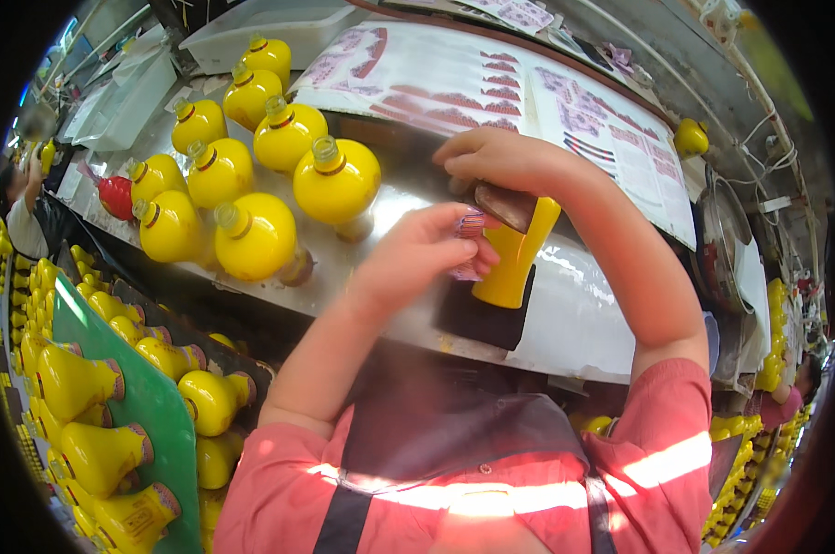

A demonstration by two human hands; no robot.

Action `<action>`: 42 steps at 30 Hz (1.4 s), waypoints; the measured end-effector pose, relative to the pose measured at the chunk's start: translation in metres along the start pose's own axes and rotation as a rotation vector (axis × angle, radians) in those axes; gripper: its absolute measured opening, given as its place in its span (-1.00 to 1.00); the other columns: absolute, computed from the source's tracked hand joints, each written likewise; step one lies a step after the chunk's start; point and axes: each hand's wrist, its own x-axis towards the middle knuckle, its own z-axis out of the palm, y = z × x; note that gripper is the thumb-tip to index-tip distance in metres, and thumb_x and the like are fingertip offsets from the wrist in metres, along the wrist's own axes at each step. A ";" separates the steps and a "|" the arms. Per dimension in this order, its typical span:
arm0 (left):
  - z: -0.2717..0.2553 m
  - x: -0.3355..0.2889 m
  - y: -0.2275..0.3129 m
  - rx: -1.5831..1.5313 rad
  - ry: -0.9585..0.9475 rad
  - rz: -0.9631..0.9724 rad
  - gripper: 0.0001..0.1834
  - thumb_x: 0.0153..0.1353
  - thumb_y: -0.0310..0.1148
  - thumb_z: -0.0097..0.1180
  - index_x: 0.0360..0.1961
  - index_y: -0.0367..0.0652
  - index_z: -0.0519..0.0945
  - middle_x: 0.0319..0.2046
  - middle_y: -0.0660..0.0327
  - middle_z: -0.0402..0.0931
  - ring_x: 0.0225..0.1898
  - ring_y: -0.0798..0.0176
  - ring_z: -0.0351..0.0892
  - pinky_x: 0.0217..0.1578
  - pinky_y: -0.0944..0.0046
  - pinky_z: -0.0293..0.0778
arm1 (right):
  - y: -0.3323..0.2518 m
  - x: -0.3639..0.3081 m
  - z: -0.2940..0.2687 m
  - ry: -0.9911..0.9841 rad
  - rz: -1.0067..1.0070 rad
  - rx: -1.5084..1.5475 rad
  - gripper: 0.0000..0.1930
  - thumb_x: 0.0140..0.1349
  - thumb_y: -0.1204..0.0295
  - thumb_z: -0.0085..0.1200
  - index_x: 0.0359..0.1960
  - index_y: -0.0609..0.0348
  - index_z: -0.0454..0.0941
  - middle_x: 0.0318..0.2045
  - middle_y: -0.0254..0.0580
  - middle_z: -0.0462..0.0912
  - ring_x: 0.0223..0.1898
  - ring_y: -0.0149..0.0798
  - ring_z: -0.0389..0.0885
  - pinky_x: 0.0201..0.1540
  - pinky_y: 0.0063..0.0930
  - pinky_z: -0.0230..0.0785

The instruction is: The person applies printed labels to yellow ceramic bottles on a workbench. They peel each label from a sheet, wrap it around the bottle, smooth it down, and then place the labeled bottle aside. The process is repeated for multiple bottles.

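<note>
A yellow glazed vase (521, 263) rests tilted on a black block (477, 309) at the table's front edge. My left hand (413, 258) is closed on a small purple-patterned decal strip (468, 242), held just left of the vase. Above the vase, my right hand (496, 162) curls over a brown flat piece (506, 205), which hides part of the vase's upper end. The fingertips of my right hand are partly hidden. Behind my hands, printed decal sheets (463, 83) with purple and reddish patterns lie on a sloping white board.
Several round yellow vases (339, 180) stand on the metal table to the left, beside a small red object (114, 197). Translucent plastic tubs (122, 102) sit behind them. At lower left, a green board (126, 369) borders many more yellow vases (210, 402). Another person's hand (35, 175) shows far left.
</note>
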 end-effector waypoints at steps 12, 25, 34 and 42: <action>-0.049 -0.022 0.014 -0.349 -0.598 0.241 -0.74 0.25 -0.24 0.21 -0.37 -0.26 0.64 -0.24 -0.29 0.69 -0.31 -0.08 0.73 -0.26 0.06 0.62 | 0.002 -0.076 0.061 -0.197 -0.138 0.626 -0.64 0.24 0.28 0.29 -0.04 0.27 0.69 -0.42 -0.46 0.63 -0.44 -0.58 0.50 -0.38 -0.65 0.33; -0.001 -0.011 -0.003 0.038 -0.282 -0.017 -0.72 0.41 -0.26 0.10 -0.16 -0.21 0.75 -0.29 0.16 0.77 -0.32 0.38 0.71 -0.33 0.47 0.46 | 0.039 -0.162 0.109 0.652 -0.138 0.417 -0.85 0.32 0.44 0.21 -0.18 0.23 0.73 -0.46 -0.34 0.60 -0.47 -0.41 0.67 -0.50 -0.41 0.44; 0.054 0.004 -0.030 -0.034 -0.028 -0.025 -0.80 0.33 -0.28 0.27 -0.22 -0.20 0.61 -0.32 0.02 0.71 -0.39 0.22 0.70 -0.41 0.31 0.55 | 0.080 -0.184 0.140 1.319 -0.438 -0.857 -0.55 -0.08 0.52 0.24 -0.04 -0.03 0.75 -0.37 -0.29 0.62 -0.58 -0.31 0.47 -0.52 -0.46 0.37; 0.075 0.002 -0.037 -0.039 -0.080 -0.131 -0.86 0.26 -0.44 0.32 -0.25 -0.18 0.58 -0.34 0.13 0.69 -0.40 0.29 0.67 -0.46 0.37 0.48 | 0.119 -0.194 0.145 1.284 0.016 -0.885 -0.76 0.06 0.51 0.22 -0.19 0.04 0.70 -0.32 -0.20 0.67 -0.51 -0.17 0.63 -0.49 -0.37 0.48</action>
